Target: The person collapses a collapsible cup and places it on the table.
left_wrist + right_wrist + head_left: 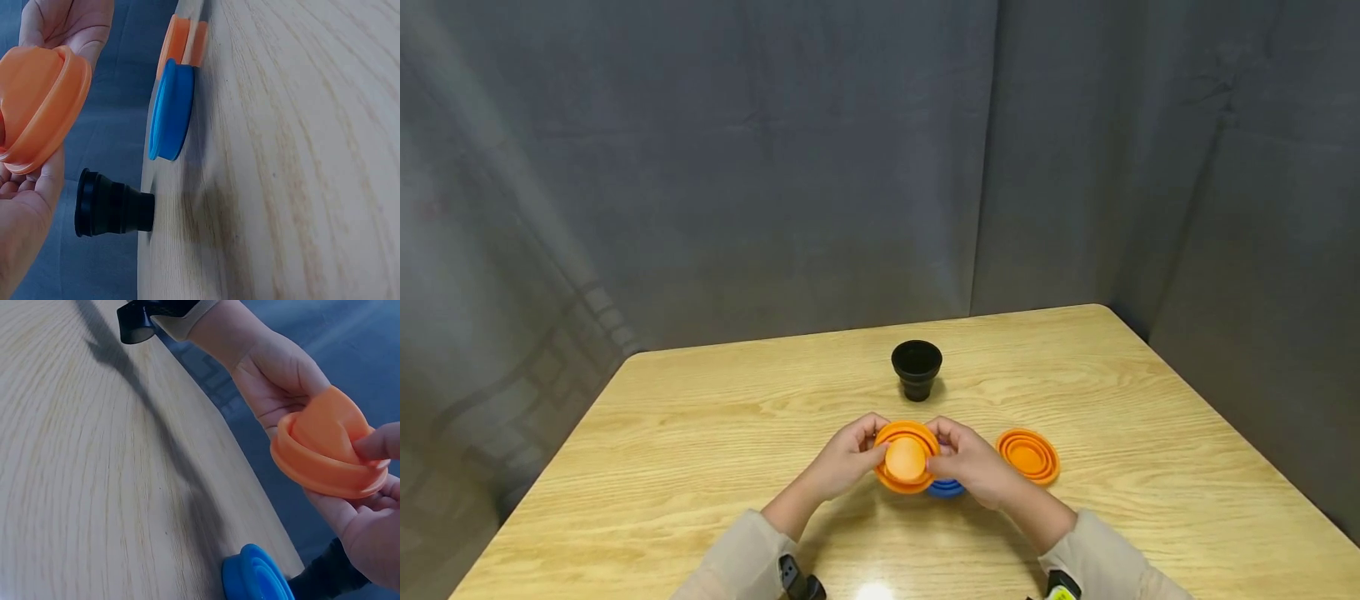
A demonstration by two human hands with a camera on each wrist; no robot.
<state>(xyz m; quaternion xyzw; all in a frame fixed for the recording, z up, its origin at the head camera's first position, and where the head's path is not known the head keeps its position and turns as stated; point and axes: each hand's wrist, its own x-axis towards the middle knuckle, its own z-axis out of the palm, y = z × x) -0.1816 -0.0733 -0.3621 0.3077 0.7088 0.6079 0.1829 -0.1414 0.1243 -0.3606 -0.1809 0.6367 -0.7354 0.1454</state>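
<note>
Head view: orange collapsible cup (906, 460) up in the air over the wooden table (700, 433), held between left hand (852, 455) and right hand (967, 464). Both pinch its rim from opposite sides, thumbs on the near face, fingers curled behind. Its central disc stands out from the rings; right wrist view shows that disc tilted. Beyond the hands, black cup (917, 370) upright, drawn out to stepped height, mouth up; interior too dark to make out. To the right, a flat orange cup (1027, 457), folded down, nested rings and round base visible inside. Blue cup (946, 489), also folded low, sits on the table below the held one. Hidden: most of the blue cup in the head view, behind the right hand and held cup; far face of the held cup; several fingertips. Right wrist view cuts the blue cup at the bottom edge and shows the black cup only in part, dim. Left wrist view has blue partly covering flat orange.
</note>
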